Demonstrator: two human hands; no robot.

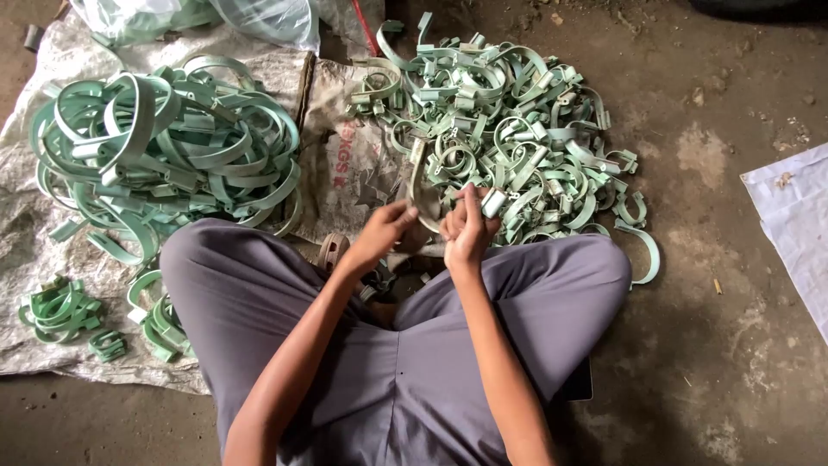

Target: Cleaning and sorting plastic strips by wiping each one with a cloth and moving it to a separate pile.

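At the middle of the frame, just above my crossed legs in grey trousers (388, 380), both hands meet over one curved pale green metal band clamp (420, 177). My left hand (384, 231) has its fingers pressed together in a pinch on the clamp's lower end; my right hand (467, 226) is closed around the same lower part from the other side, fingers curled, thumb on top. The clamp rises from the hands toward the heap behind it, its upper end touching the pile.

I judge this strip to be light and springy: thin painted sheet metal that will flex under a squeeze but hold its arc. The paint looks smooth, so a grip on the flat face could slip; the folded lugs at the ends give the surest hold, and the cut edges may be sharp.

Nothing here is a rigid container. A loose heap of small green clamps (509, 138) lies on the bare dirt floor (716, 259) in the upper centre. A tangle of larger green hoop bands (164, 147) rests on a worn woven sack (336, 164) spread at the upper left, with small bundles of finished clamps (60, 312) on it at the lower left. A clear plastic bag (259, 17) at the top edge seems to hold more green pieces. A white sheet (793, 216) lies at the right edge.
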